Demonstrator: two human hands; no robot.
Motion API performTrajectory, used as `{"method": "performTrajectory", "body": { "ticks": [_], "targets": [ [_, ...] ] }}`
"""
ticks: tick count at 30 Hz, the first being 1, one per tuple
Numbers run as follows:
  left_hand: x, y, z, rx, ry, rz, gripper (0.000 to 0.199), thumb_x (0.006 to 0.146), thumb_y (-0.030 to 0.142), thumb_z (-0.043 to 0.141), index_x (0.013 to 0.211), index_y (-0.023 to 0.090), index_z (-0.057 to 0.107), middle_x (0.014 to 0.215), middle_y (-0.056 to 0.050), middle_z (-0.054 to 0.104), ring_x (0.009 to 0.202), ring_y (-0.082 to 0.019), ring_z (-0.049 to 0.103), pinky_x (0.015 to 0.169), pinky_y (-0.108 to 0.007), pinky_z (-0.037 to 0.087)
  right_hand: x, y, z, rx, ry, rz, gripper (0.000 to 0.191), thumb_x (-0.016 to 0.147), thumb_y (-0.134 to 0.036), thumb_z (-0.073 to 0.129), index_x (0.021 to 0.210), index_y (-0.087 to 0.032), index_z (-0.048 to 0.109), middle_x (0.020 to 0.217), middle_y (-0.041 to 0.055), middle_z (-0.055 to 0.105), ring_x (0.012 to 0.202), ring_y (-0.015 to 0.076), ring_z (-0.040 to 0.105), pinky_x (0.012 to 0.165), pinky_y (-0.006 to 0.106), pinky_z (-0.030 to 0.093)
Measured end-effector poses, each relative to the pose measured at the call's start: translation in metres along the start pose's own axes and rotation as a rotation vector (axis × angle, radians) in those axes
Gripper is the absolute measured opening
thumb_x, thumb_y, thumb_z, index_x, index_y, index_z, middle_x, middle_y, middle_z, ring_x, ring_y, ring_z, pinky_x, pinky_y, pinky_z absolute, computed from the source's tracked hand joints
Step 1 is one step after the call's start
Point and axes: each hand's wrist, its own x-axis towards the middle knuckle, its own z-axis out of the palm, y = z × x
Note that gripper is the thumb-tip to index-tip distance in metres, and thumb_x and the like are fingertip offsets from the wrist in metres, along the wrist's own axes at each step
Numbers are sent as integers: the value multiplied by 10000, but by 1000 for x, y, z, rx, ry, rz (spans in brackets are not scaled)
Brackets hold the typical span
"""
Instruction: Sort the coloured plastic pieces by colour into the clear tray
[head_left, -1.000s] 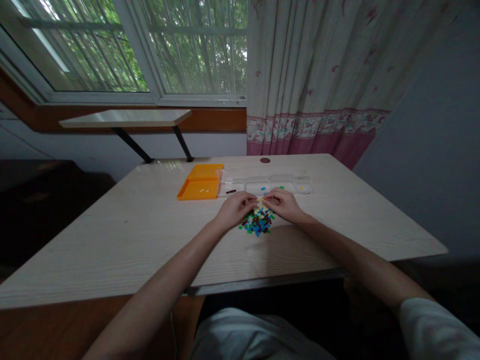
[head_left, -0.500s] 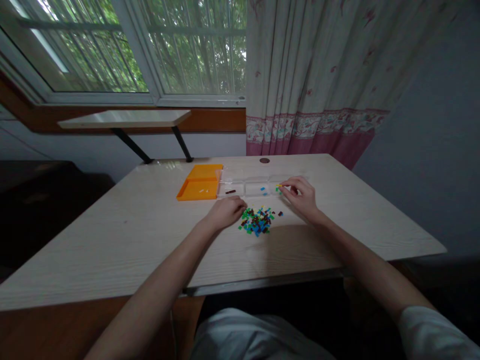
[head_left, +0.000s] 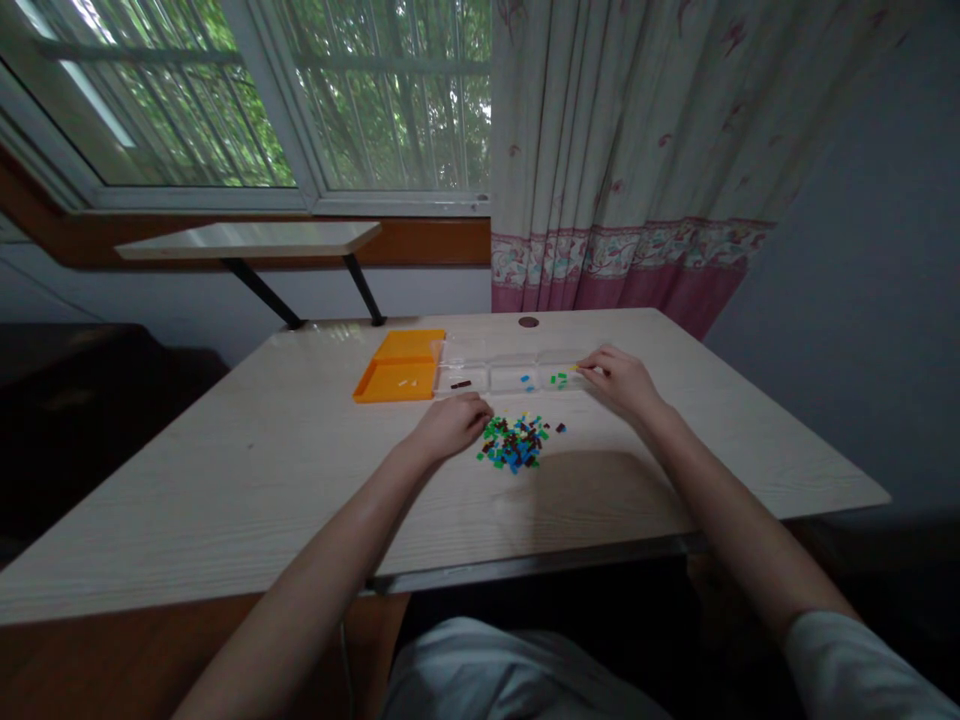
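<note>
A loose pile of small building bricks (head_left: pixel 516 442) in green, blue, dark brown and yellow lies on the table. My left hand (head_left: pixel 454 420) rests at the left edge of this pile with fingers curled; what it holds, if anything, is hidden. My right hand (head_left: pixel 619 375) pinches a small yellow brick (head_left: pixel 577 367) over the right end of the clear compartment tray (head_left: pixel 489 378). In the tray, dark brown bricks (head_left: pixel 460 385) lie in the left front compartment, blue bricks (head_left: pixel 526 381) in the middle one, and green bricks (head_left: pixel 559 380) further right.
An orange tray (head_left: pixel 401 368) with a few white pieces (head_left: pixel 407 383) adjoins the clear tray on the left. A raised shelf (head_left: pixel 255 238) on dark legs stands at the back left of the wooden table (head_left: pixel 300 500). A curtain (head_left: pixel 585 150) hangs behind.
My right hand has moved to the right with the yellow brick, away from the green bricks, which now show more fully. My left hand has stayed in place.
</note>
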Motion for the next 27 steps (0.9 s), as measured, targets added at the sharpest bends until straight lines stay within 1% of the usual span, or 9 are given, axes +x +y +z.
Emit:
{"method": "performTrajectory", "body": {
  "ticks": [3,6,11,13,15,18,22,24,27],
  "targets": [
    [0,0,0,-6,8,8,231,839,235,414,890,181,633,873,-65,625,813,-169,573,707,-266,443,-4,31,-7,-147,-84,162,184,814,-287,524,858,-200,681,874,50,626,774,166,562,691,278,408],
    [0,0,0,-6,8,7,229,840,236,417,885,179,634,860,-67,624,812,-170,572,701,-264,441,-7,49,-7,-229,-121,286,218,807,-295,507,870,-192,689,884,66,621,800,176,562,696,279,403],
    [0,2,-2,8,-4,5,229,846,248,413,862,176,630,846,-66,618,813,-172,571,700,-264,437,-9,57,0,-270,-228,367,245,793,-309,502,884,-196,698,888,82,625,795,188,563,677,279,397],
    [0,2,-2,12,-8,5,233,848,248,407,862,176,629,845,-65,616,809,-172,570,696,-262,435,-10,58,1,-285,-228,394,256,795,-316,494,886,-195,701,900,91,627,788,192,563,665,282,394],
    [0,2,-2,17,-6,4,233,848,247,406,864,176,627,848,-63,615,809,-173,570,690,-261,434,-10,58,0,-291,-188,411,263,802,-310,481,897,-193,696,916,94,629,790,197,563,660,286,392],
    [0,1,-2,17,1,8,228,847,245,409,873,178,625,859,-61,616,816,-173,569,688,-260,434,-7,50,-2,-246,-125,377,249,797,-270,479,894,-174,688,904,92,632,784,191,559,665,284,392],
    [0,2,-3,25,-8,15,229,844,235,410,877,175,629,857,-62,618,805,-168,569,685,-255,434,-2,18,-1,12,-138,178,224,785,-229,486,868,-158,681,837,65,633,690,139,535,642,251,388],
    [0,2,-3,28,-12,15,231,845,234,409,872,173,630,856,-64,618,797,-169,569,676,-257,433,-2,-1,3,160,-244,98,202,764,-218,505,841,-158,682,755,38,625,608,111,503,594,231,372],
    [0,2,-2,11,1,8,227,845,241,410,865,178,627,853,-66,615,797,-176,568,670,-265,433,-5,-20,12,346,-502,43,211,709,-168,535,866,-154,675,632,-12,582,517,80,446,518,200,332]
  ]
}}
